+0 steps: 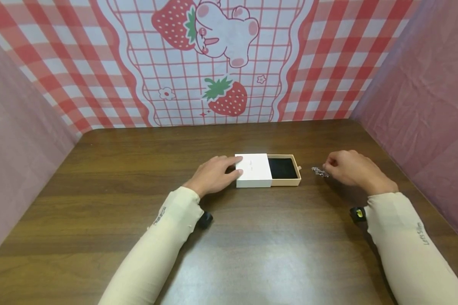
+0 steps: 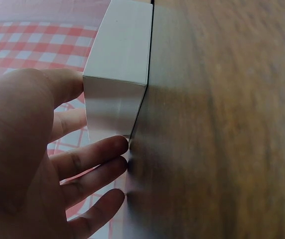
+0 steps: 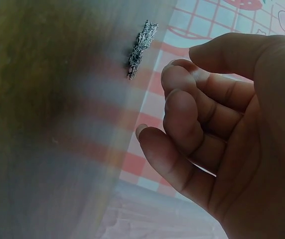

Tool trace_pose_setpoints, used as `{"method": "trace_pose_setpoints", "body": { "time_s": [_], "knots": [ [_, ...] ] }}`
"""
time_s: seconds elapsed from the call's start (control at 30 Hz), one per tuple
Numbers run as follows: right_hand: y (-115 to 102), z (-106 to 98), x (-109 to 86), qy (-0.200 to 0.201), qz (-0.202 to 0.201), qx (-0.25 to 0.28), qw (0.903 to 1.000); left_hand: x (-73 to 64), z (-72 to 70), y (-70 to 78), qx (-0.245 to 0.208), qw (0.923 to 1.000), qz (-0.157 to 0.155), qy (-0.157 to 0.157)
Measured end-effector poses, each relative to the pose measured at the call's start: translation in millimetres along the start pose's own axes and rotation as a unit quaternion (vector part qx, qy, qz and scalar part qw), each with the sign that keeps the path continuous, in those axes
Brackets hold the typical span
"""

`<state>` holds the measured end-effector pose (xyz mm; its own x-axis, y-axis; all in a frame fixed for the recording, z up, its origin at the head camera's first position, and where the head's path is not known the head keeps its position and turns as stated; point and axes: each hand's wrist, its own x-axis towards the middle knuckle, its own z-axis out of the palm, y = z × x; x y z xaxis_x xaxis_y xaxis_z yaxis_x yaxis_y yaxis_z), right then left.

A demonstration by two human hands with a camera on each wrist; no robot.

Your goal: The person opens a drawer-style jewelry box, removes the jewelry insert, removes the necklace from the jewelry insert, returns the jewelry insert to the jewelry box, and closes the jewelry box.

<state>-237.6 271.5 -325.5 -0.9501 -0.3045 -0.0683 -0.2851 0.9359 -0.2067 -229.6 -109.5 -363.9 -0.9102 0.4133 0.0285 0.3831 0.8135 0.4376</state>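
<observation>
Taking the chain point(image 1: 319, 172) seems underway: loose, empty right grip point(image 1: 352, 169) should pinch just ahead, relaxed left grip point(image 1: 215, 174) touching the box point(image 1: 253, 169)

A flat, white rectangular box sleeve point(image 1: 253, 169) lies on the brown wooden counter point(image 1: 252, 237), its tan-walled drawer point(image 1: 284, 182) partly slid out, showing a black lining point(image 1: 282, 168). Near the drawer's open end lies a bunched silver chain point(image 1: 318, 171).

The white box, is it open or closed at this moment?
Partly open. In the head view, the tray sticks out from the right end of the white box's sleeve, and its black lining shows.
</observation>
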Motion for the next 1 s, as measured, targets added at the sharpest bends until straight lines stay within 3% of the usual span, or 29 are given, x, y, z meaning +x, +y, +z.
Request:
{"method": "trace_pose_setpoints", "body": {
  "time_s": [0.43, 1.0],
  "knots": [
    [-1.9, 2.3, 0.0, 0.001, -0.005, 0.016, 0.9999, 0.1, 0.6, -0.6, 0.002, 1.0000, 0.004, 0.003],
    [-15.3, 4.6, 4.4, -0.002, -0.008, 0.000, 1.0000, 0.0, 0.5, -0.9, -0.002, 1.0000, -0.003, -0.002]
  ]
}}
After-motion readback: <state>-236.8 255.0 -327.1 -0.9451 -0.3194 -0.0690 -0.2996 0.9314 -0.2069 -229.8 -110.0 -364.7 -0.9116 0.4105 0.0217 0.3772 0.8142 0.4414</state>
